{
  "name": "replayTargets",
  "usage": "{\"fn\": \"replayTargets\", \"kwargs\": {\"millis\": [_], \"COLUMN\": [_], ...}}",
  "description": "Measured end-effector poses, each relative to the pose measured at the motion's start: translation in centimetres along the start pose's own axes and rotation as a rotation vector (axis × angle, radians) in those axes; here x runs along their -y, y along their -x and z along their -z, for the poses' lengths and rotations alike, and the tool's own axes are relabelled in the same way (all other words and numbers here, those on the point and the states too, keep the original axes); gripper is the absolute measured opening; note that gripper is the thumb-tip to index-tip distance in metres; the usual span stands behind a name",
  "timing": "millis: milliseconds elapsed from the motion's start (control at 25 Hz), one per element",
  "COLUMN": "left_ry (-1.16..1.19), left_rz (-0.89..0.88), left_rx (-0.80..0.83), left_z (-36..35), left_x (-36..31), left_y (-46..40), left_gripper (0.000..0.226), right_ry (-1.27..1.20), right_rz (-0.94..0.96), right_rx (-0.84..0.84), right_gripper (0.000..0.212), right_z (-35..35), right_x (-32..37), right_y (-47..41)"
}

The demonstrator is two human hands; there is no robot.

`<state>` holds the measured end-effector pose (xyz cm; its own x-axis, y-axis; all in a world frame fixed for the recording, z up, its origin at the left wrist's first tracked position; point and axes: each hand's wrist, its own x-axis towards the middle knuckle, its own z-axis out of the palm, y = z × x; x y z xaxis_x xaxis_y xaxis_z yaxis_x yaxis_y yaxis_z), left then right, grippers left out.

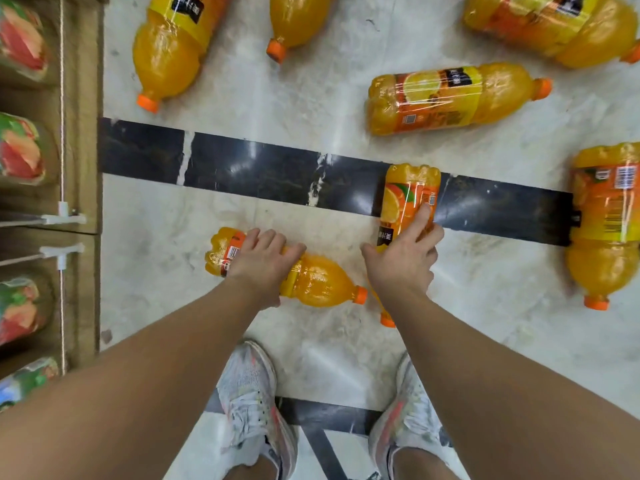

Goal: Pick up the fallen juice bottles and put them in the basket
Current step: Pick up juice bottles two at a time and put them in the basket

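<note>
Two-handed pickup from the floor (242, 98). The left hand (265, 263) curls over a fallen bottle (318, 282) at 6 o'clock; the right hand (403, 259) clasps a second bottle (408, 195) just beside it. Five more lie from 11 to 3 o'clock. No basket is in view.

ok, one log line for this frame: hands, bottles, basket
left hand: grips bottle | right hand: grips second bottle | both on floor | basket: not visible

1. A pale marble floor (242, 98) is crossed by a black stripe (242, 168).
2. A wooden shelf (85, 133) stands at the left, holding packages with red and green labels (20, 150).
3. Two white sneakers (252, 393) stand at the bottom.
</note>
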<state>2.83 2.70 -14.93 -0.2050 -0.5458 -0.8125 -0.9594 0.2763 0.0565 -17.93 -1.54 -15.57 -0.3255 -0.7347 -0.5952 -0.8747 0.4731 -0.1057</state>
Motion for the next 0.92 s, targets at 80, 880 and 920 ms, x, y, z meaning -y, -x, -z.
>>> {"fn": "replayTargets", "kwargs": {"millis": [80,880,920], "left_ry": [-0.002,0.689,0.714], "left_rz": [-0.015,0.528,0.54], "left_rx": [-0.053,-0.071,-0.099], "left_z": [-0.9,14.1,16.4], "left_x": [0.2,1.9,2.1], "left_y": [-0.3,17.4,19.4], "left_gripper": [0.101,0.095,0.095], "right_ry": [-0.022,-0.081,-0.066], "right_rz": [-0.037,0.025,0.061], "right_rx": [-0.052,0.115,0.111], "right_gripper": [0.125,0.111,0.11], "right_z": [-0.6,20.9,23.3], "right_x": [-0.7,3.0,4.0], "right_y": [-0.5,11.2,13.0]}}
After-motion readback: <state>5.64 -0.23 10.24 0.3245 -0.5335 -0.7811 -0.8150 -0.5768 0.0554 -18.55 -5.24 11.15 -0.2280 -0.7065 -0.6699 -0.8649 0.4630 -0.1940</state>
